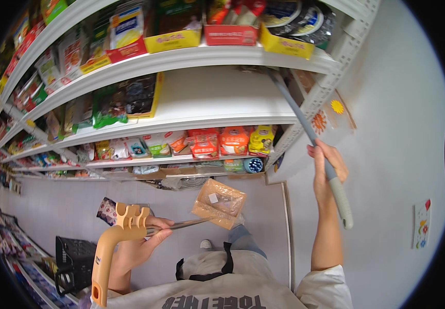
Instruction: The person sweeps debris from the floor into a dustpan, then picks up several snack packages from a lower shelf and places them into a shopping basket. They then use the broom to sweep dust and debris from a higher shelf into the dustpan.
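My left hand (pixel 139 249) is wrapped around the metal pole of a long-handled tan plastic dustpan (pixel 203 197). Its bent tan grip (pixel 104 258), with clip hooks at the top, rises close to the camera. Clear film wraps the pan, and a white scrap (pixel 213 198) shows in it. In my right hand (pixel 330 162) is a grey pole (pixel 299 117) with a ribbed grip at its lower end. The pole slants up into the right end of a white metal shelf (pixel 214 94). Its far end is mostly hidden under the shelf above.
Packaged foods fill the shelf above, and bagged goods (pixel 234 141) stand on the one below. A yellow-edged carton (pixel 157 96) sits left on the middle shelf. A perforated upright (pixel 317 94) borders the grey wall (pixel 381 154). A black basket (pixel 73 258) stands on the floor at left.
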